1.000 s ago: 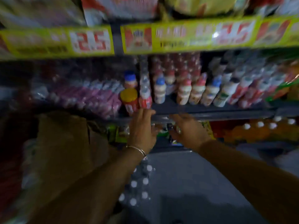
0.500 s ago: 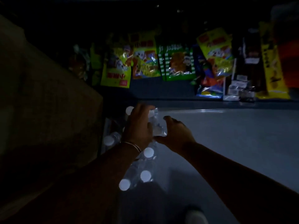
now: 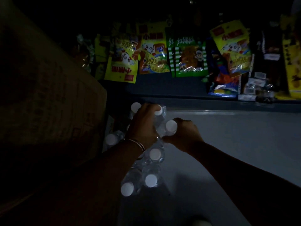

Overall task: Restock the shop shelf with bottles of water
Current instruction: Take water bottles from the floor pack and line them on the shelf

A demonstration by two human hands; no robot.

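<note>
View: off the drinks shelf, now down at pack on floor.
L hand: curled round a bottle.
R hand: grips next bottle.
Means: fetching more stock.

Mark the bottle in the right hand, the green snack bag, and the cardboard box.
bottle [image 3: 171,125], head view, on its white cap
green bag [image 3: 189,58], head view, middle of its front
box [image 3: 48,95], head view, on its near side

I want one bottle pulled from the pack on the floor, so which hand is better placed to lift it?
Right. The right hand already grips a white-capped bottle at the pack's edge; the left hand steadies the neighbouring bottles.
</note>
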